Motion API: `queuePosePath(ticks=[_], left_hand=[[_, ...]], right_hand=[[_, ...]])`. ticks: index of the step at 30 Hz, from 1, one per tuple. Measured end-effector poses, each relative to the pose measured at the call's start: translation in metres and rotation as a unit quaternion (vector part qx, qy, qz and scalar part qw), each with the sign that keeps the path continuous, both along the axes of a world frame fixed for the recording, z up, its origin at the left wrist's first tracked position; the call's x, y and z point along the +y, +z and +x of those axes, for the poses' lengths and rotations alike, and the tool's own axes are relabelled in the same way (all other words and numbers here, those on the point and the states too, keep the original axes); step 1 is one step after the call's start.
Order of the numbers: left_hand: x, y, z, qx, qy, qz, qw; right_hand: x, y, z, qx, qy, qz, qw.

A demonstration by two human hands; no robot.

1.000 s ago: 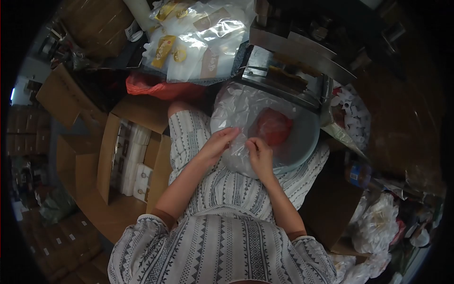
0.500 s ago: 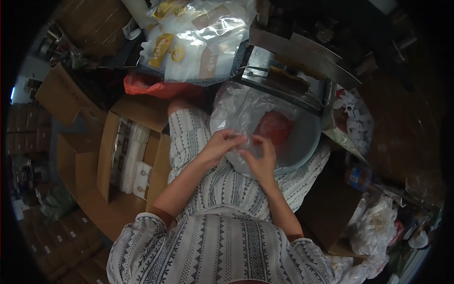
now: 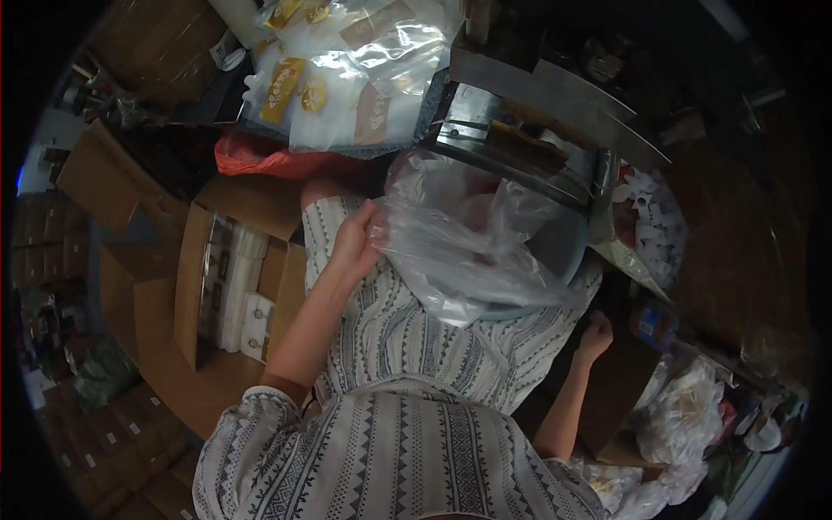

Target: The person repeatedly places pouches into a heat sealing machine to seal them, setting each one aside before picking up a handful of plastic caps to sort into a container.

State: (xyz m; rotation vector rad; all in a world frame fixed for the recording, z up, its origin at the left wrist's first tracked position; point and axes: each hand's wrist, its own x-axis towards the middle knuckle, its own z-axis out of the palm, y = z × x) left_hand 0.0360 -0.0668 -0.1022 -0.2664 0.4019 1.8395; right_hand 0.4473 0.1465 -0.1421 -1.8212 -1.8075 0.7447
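A clear plastic bag [image 3: 459, 251] is spread across my lap and over a pale grey-blue basin [image 3: 568, 251]. My left hand [image 3: 351, 243] is closed on the bag's left edge, beside my knee. My right hand [image 3: 594, 338] is curled shut to the right of the basin, past the bag's right end; anything inside its fingers is hidden. Only a dim reddish tint shows through the plastic where the basin's contents lie.
An open cardboard box [image 3: 195, 295] with white packs [image 3: 256, 325] stands at left. Printed clear bags [image 3: 347, 78] lie above a red bag [image 3: 286, 160]. A metal-edged machine [image 3: 537, 130] borders the basin. White pieces [image 3: 654, 225] and crumpled plastic [image 3: 689, 412] are at right.
My hands have parted: the left moved up and left with the bag's edge, the right swung down and right. The bag now covers the red object in the basin.
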Motion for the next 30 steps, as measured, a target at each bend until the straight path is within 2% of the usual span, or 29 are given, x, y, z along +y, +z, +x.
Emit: queuePosePath(ticks=[1,2,3,4,5,6,7,8,9,10,11,12,13,14,15,17,18,19,20,21,23,24,26,27,29,30], left_hand=[[0.013,0.032,0.017,0.177,0.021,-0.164,0.97],[0.024,0.055,0.029,0.343,0.044,-0.318,0.883],[0.028,0.062,0.036,0.337,0.044,-0.321,0.884],[0.03,0.068,0.042,0.39,-0.001,-0.307,0.868],[0.034,0.075,0.043,0.446,-0.043,-0.287,0.847],[0.036,0.085,0.047,0.447,-0.042,-0.287,0.846],[0.036,0.096,0.054,0.474,-0.085,-0.258,0.838],[0.036,0.1,0.057,0.498,-0.124,-0.228,0.827],[0.033,0.095,0.052,0.498,-0.119,-0.229,0.828],[0.019,0.084,0.044,0.576,-0.171,-0.229,0.766],[0.003,0.073,0.034,0.648,-0.222,-0.226,0.693],[-0.013,0.06,0.015,0.647,-0.22,-0.23,0.693],[-0.029,0.045,-0.009,0.801,-0.211,-0.295,0.476],[-0.042,0.037,-0.025,0.894,-0.191,-0.338,0.222],[-0.049,0.038,-0.032,0.894,-0.194,-0.339,0.218],[-0.059,0.034,-0.04,0.846,-0.137,-0.406,0.317],[-0.057,0.034,-0.03,0.843,-0.141,-0.408,0.321],[-0.05,0.037,-0.016,0.789,-0.231,-0.41,0.394],[-0.046,0.039,-0.005,0.724,-0.318,-0.404,0.46],[-0.049,0.028,0.002,0.724,-0.319,-0.403,0.46],[-0.057,-0.003,0.019,0.755,-0.363,-0.331,0.435],[-0.051,-0.002,0.03,0.754,-0.366,-0.327,0.437],[-0.035,0.002,0.056,0.751,-0.446,-0.357,0.331],[-0.034,-0.009,0.064,0.751,-0.449,-0.352,0.332],[-0.033,-0.042,0.077,0.82,-0.361,-0.348,0.278],[-0.031,-0.045,0.083,0.821,-0.361,-0.346,0.277]], right_hand=[[-0.006,0.019,-0.007,-0.012,-0.021,0.116,0.993],[-0.012,0.038,-0.02,-0.021,-0.038,0.233,0.972],[-0.028,0.063,-0.047,0.049,0.066,0.241,0.967],[-0.048,0.079,-0.08,0.12,0.164,0.243,0.948],[-0.061,0.075,-0.103,0.2,0.357,0.273,0.871],[-0.079,0.089,-0.132,0.203,0.458,0.121,0.857],[-0.083,0.094,-0.172,0.214,0.488,0.067,0.843],[-0.073,0.069,-0.198,0.082,0.499,0.048,0.861],[-0.061,0.021,-0.22,-0.051,0.504,0.031,0.862],[-0.023,-0.062,-0.216,-0.051,0.508,0.029,0.859],[0.024,-0.145,-0.212,-0.068,0.585,0.003,0.808],[0.042,-0.153,-0.204,-0.066,0.588,0.002,0.806],[0.058,-0.158,-0.197,-0.025,0.589,-0.038,0.807],[0.07,-0.163,-0.193,0.018,0.587,-0.079,0.805],[0.075,-0.164,-0.193,0.064,0.58,-0.121,0.803],[0.079,-0.168,-0.191,0.145,0.557,-0.202,0.793],[0.06,-0.166,-0.171,-0.029,0.623,0.049,0.78],[0.029,-0.161,-0.144,-0.198,0.631,0.297,0.689],[0.017,-0.086,-0.123,-0.198,0.633,0.293,0.689],[-0.021,-0.005,-0.134,-0.041,0.616,0.006,0.787],[-0.052,0.034,-0.099,-0.033,0.633,-0.025,0.773],[-0.064,0.036,-0.085,-0.037,0.63,-0.028,0.775],[-0.081,0.037,-0.064,-0.071,0.612,-0.047,0.786],[-0.087,0.038,-0.061,-0.073,0.609,-0.049,0.789],[-0.092,0.037,-0.059,-0.061,0.568,0.023,0.82],[-0.093,0.039,-0.06,-0.061,0.566,0.023,0.822]])
